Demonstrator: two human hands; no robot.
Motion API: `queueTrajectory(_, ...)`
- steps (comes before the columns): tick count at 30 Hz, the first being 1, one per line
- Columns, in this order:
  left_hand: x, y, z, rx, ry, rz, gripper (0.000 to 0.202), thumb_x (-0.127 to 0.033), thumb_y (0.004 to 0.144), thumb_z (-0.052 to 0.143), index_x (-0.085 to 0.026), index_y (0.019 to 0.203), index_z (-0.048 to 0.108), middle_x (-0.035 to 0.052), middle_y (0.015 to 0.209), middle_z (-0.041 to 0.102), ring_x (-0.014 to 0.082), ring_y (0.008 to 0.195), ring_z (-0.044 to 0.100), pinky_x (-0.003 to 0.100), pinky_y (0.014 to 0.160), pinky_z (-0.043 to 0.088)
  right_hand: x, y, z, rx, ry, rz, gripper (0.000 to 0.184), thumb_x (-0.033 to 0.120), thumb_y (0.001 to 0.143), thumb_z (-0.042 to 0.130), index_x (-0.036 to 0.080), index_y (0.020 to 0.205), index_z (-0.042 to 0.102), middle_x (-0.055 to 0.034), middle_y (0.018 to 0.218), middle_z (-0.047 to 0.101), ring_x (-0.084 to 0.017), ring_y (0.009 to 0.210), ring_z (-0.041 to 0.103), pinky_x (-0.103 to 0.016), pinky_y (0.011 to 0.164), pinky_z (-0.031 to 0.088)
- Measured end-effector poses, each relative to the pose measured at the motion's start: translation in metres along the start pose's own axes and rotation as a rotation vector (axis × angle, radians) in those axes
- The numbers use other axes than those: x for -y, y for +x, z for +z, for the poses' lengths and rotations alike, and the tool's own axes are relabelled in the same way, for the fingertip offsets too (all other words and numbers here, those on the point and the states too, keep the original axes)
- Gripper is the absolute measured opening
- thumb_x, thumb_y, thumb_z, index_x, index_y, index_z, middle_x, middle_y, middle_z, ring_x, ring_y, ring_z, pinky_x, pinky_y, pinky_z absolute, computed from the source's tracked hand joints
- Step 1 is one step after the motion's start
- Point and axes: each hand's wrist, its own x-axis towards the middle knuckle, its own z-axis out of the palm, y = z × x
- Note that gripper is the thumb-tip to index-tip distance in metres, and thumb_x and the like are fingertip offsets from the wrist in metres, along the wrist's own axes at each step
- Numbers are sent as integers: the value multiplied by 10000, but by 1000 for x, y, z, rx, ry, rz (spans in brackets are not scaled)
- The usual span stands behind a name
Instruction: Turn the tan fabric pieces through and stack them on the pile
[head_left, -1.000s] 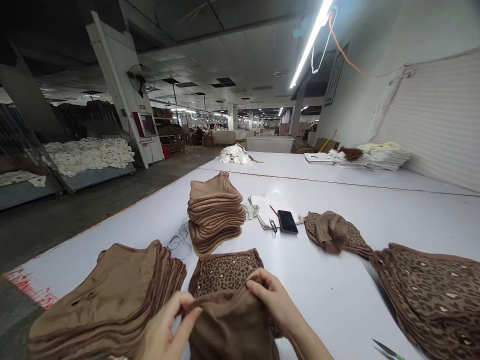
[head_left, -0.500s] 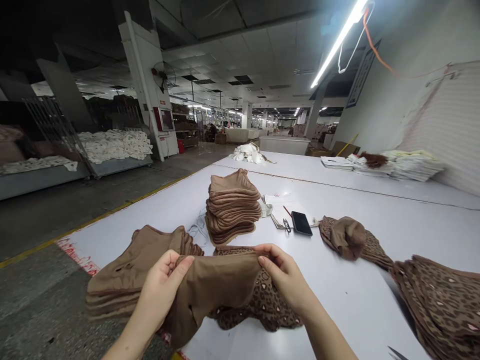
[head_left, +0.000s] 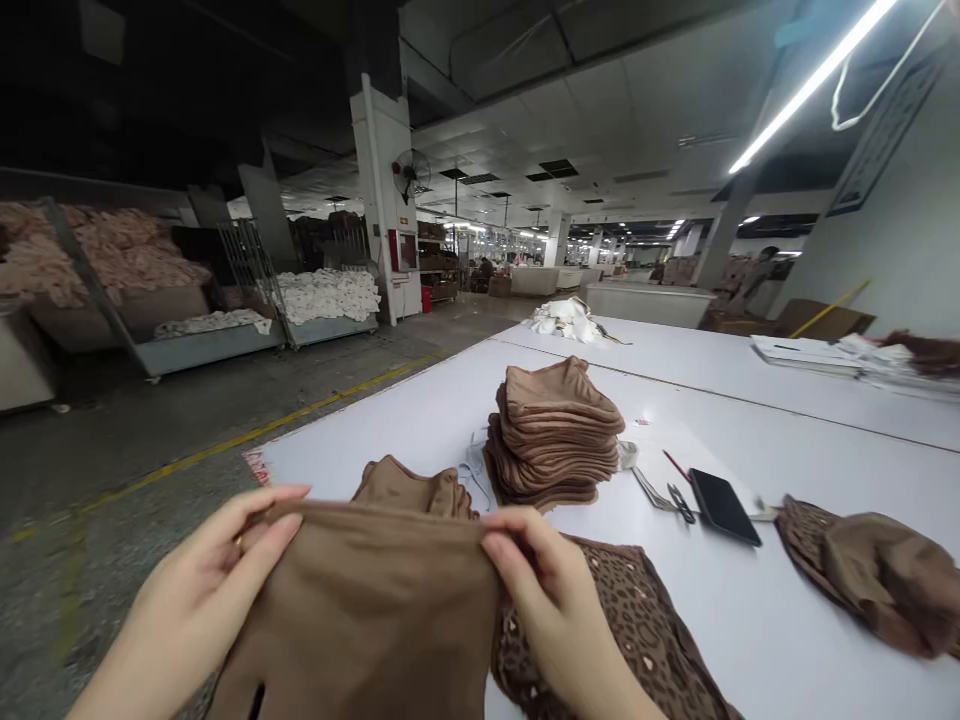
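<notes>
At the lower left of the frame, the left hand [head_left: 206, 590] is seen with its thumb and fingers pinched on the upper left corner of a plain brown fabric piece [head_left: 360, 610]. The piece is held up in the lower middle, its top edge stretched level from left to right and its body hung downward between both hands. At the lower centre right, the right hand [head_left: 551, 610] is pinched on the upper right corner. Just beside it, a leopard-print piece [head_left: 637, 625] lies on the white table [head_left: 750, 610].

brown cloth [head_left: 360, 610]: matt, smooth knit | table [head_left: 750, 610]: smooth white | phone [head_left: 724, 506]: glossy
</notes>
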Motion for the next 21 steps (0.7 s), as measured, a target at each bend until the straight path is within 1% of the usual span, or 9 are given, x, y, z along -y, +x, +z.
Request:
queueTrajectory(2, 0, 39, 9, 76, 39, 41, 479, -603, 815, 461, -258, 1112, 607, 66, 1132, 701, 261, 929, 681, 327, 737, 566, -13, 41, 19, -42, -44, 34, 220, 369, 938, 472, 221, 949, 634, 0, 811, 666, -141, 703, 606, -226, 616, 472)
queueTrajectory(5, 18, 90, 41, 195, 78, 104, 476, -539, 848, 399, -213, 1141, 584, 71, 1029, 712, 238, 839, 690, 316, 694, 558, -52, 94, 44, -38, -115, 87, 188, 315, 906, 502, 198, 892, 649, -4, 764, 668, -157, 705, 610, -245, 622, 477)
queueTrajectory(9, 49, 117, 84, 316, 193, 169, 526, -471, 825, 427, -107, 1164, 596, 150, 1069, 697, 246, 806, 704, 352, 759, 556, -94, 120, 66, -41, -252, 150, 174, 222, 848, 553, 145, 948, 673, -73, 821, 687, -213, 745, 637, -343, 708, 509)
queueTrajectory(11, 52, 111, 92, 326, 270, 221, 588, -443, 835, 430, -37, 1242, 554, 236, 1222, 627, 312, 1015, 664, 424, 908, 501, -92, 111, 71, -75, -326, 128, 283, 197, 856, 535, 96, 1100, 637, -178, 1043, 653, -286, 938, 624, -443, 828, 487)
queueTrajectory(13, 42, 100, 91, 302, 336, 281, 595, -408, 852, 430, -18, 1292, 522, 278, 1400, 480, 381, 1272, 479, 515, 1042, 370, -75, 92, 72, -101, -386, 61, 358, 189, 878, 506, 93, 1213, 585, -230, 1267, 538, -339, 1149, 520, -524, 950, 409)
queueTrajectory(15, 27, 87, 87, 311, 393, 367, 539, -376, 872, 432, -83, 1313, 533, 222, 1498, 389, 371, 1391, 311, 548, 1098, 275, -55, 68, 73, -61, -421, -57, 346, 192, 898, 491, 175, 1229, 589, -158, 1344, 516, -315, 1227, 456, -524, 1020, 360)
queueTrajectory(17, 14, 76, 84, 402, 473, 491, 486, -366, 901, 415, -196, 1343, 523, 120, 1529, 380, 309, 1425, 265, 538, 1121, 250, -41, 44, 73, 45, -450, -204, 317, 203, 918, 483, 210, 1214, 599, -98, 1315, 567, -282, 1251, 445, -494, 1051, 359)
queueTrajectory(19, 13, 67, 88, 513, 566, 603, 488, -399, 923, 390, -290, 1394, 453, 47, 1558, 325, 278, 1450, 201, 563, 1134, 207, -43, 22, 74, 161, -473, -277, 343, 287, 915, 532, 221, 1249, 574, -66, 1333, 575, -272, 1293, 424, -491, 1103, 317)
queueTrajectory(21, 28, 59, 102, 583, 643, 635, 538, -479, 914, 384, -323, 1429, 377, 30, 1584, 219, 300, 1462, 118, 628, 1127, 136, -60, 2, 79, 271, -509, -292, 478, 406, 900, 557, 217, 1335, 496, -74, 1389, 536, -290, 1324, 407, -542, 1130, 256)
